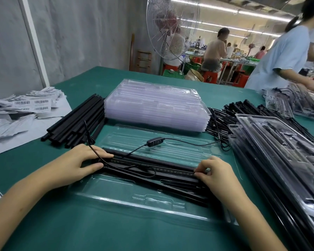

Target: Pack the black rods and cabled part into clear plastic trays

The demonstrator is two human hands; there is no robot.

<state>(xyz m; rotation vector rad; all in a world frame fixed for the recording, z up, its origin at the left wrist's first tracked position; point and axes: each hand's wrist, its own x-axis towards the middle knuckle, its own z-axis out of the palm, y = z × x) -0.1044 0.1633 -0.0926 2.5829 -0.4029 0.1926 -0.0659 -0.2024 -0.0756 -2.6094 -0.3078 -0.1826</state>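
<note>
**One tray half loaded, many still to fill**

Across the green table point(152, 238) the job looks well under way but far from finished. At your right, a heap of filled trays point(279, 156) already holds black parts. Behind your work, the stack of empty trays point(156, 104) stands tall, and the pile of loose black rods point(76, 122) at its left is untouched, so plenty remains.

The open clear tray point(138, 201) lies in front of you. The black rods point(152, 160) lie lengthwise across its middle, seemingly in their channels. The cabled part point(153, 142) is only partly in: its switch box and lead trail over the tray's far half toward the bundle of cables point(217, 122) at the right.

Your left hand point(83, 160) presses the left ends of the rods, fingers extended flat, with a thin black tie crossing them. Your right hand point(216, 173) pinches the right ends with curled fingertips.

Whether every rod is fully seated is hard to tell, since black lies on black and the clear plastic glares. Your right hand hides the rod tips, and the filled heap runs off the frame.
</note>
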